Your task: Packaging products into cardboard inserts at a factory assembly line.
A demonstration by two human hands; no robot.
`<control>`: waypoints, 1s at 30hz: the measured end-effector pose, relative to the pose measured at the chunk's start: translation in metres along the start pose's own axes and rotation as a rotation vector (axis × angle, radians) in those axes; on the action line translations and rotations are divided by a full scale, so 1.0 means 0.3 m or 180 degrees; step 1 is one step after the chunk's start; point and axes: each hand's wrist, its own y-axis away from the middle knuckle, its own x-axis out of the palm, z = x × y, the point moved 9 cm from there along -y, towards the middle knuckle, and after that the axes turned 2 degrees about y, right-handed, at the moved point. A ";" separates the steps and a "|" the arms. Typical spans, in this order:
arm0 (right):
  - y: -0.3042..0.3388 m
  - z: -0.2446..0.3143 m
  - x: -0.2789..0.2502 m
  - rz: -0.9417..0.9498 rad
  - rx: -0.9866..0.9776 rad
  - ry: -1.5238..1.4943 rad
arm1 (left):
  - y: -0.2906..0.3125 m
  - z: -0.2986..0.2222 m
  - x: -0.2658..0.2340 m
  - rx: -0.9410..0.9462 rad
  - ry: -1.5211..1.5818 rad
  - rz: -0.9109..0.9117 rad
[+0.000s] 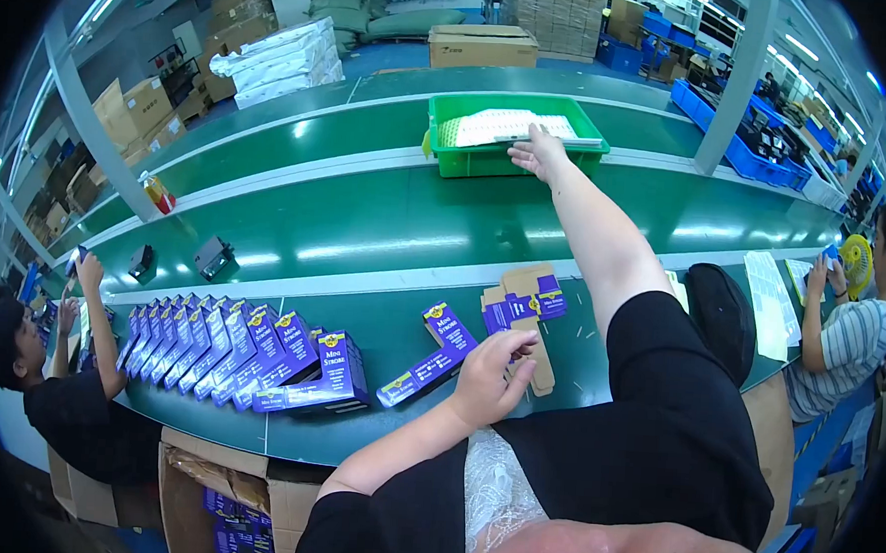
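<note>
My right arm stretches far over the bench to a green plastic bin [469, 163]. My right hand [540, 153] is at the bin's front rim, fingers apart, by a stack of white printed sheets [501, 124]; whether a fingertip touches the sheets I cannot tell. Close to my body, my left hand [496, 377] hovers with loosely bent, parted fingers and nothing visible in it. Just left of that hand lies an L-shaped purple box [437, 351]. A partly unfolded purple and brown carton [522, 306] lies beyond and partly under it.
A row of standing purple boxes [209, 339] fills the left bench. A black bag [718, 316] and paper sheets [771, 294] lie at right. Two black devices [214, 256] sit on the green belt [366, 212]. Co-workers sit on both sides. An open carton [215, 465] stands below.
</note>
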 end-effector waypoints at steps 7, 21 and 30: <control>0.619 -0.124 0.037 0.1358 -0.0999 0.3301 | 0.030 0.102 -0.050 -0.0535 0.0422 -0.0558; 0.940 -0.306 -0.126 0.0859 -0.2254 0.5107 | 0.103 0.152 -0.001 -0.1319 -0.3696 0.0826; 0.957 -0.303 -0.125 0.0957 -0.1930 0.4947 | 0.327 -0.025 -0.066 -0.0488 -0.4217 0.0658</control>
